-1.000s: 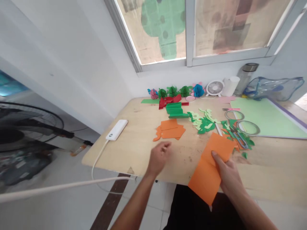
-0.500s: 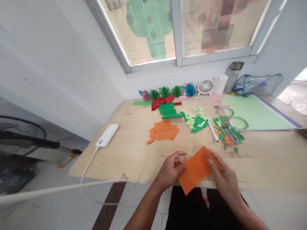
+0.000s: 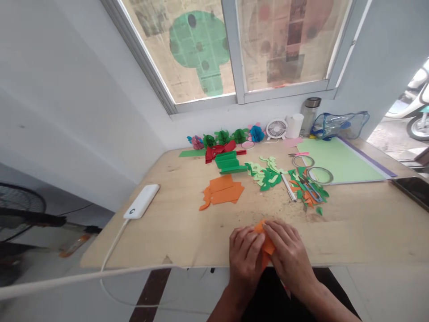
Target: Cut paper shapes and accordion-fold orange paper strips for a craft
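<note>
At the table's front edge, both hands hold a sheet of orange paper (image 3: 268,245), which is bent over between them. My left hand (image 3: 245,255) has its fingers curled over the sheet's left part. From the right, my right hand (image 3: 288,255) presses its fingers on the fold, close beside the left fingertips. Much of the sheet is hidden under the hands. Beyond them lies a small pile of orange paper pieces (image 3: 224,191). To the far right of the hands are thread snips (image 3: 312,190) on green and orange scraps, with a white pen (image 3: 288,187) beside them.
Green pleated paper (image 3: 230,162), red paper pieces (image 3: 219,151) and light green cut-outs (image 3: 258,172) lie farther back. Paper pompom flowers (image 3: 222,136), a small fan (image 3: 276,129) and a bottle (image 3: 310,117) line the wall. A power bank (image 3: 142,201) with a cable lies left; a phone (image 3: 412,191) right.
The orange sheet, held spread out and slightly raised before, is now folded over at the table edge. Both hands have come together over it. The camera view has shifted.
</note>
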### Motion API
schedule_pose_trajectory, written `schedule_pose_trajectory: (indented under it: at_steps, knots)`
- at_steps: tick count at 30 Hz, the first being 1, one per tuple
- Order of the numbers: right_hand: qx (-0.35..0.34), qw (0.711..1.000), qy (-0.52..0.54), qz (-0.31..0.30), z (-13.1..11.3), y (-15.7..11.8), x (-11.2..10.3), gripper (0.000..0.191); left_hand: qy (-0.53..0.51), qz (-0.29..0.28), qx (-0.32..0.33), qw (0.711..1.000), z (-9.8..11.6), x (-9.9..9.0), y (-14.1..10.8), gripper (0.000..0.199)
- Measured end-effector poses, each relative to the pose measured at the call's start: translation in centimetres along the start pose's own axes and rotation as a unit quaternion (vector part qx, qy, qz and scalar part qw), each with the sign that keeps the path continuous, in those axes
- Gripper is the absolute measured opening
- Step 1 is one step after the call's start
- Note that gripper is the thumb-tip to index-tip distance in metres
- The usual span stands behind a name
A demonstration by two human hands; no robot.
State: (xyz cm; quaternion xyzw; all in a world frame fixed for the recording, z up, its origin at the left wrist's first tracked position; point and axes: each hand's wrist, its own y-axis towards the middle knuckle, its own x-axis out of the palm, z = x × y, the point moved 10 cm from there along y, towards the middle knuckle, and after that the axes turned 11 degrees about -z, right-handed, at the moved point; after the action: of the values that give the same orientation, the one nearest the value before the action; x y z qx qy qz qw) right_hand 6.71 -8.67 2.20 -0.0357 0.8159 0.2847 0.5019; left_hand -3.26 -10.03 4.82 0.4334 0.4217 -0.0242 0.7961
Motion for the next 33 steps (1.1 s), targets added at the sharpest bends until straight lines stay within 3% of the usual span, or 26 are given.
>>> schedule_pose_trajectory:
  at_steps: [8, 12, 16, 22, 27, 33]
  knots:
    - [0.014, 0.998, -0.057, -0.002, 1.3, -0.3, 0.1, 0.030, 0.015, -0.059, -0.047, 0.997, -2.6, 0.3, -0.9, 0.027]
    - [0.009, 0.998, -0.067, 0.007, 1.4, -0.3, 0.1, 0.028, 0.061, -0.097, -0.029, 0.993, -1.3, 1.9, -0.9, 0.032]
    - [0.024, 0.998, -0.050, -0.032, 1.9, -1.0, 0.6, 0.032, 0.076, -0.118, -0.005, 0.990, 0.6, 3.4, -1.4, 0.030]
    - [0.040, 0.994, 0.023, -0.096, 3.6, -1.4, 0.2, 0.034, 0.054, -0.114, 0.008, 0.992, 0.4, 3.1, -2.1, 0.024]
    - [0.055, 0.993, 0.048, -0.088, 4.6, 2.5, -0.6, 0.028, 0.026, -0.121, 0.038, 0.992, -1.1, 1.9, -1.9, 0.025]
    - [-0.043, 0.985, 0.017, -0.168, 1.2, 9.3, 2.4, 0.027, 0.030, -0.120, -0.011, 0.992, -4.1, 1.0, -2.0, 0.028]
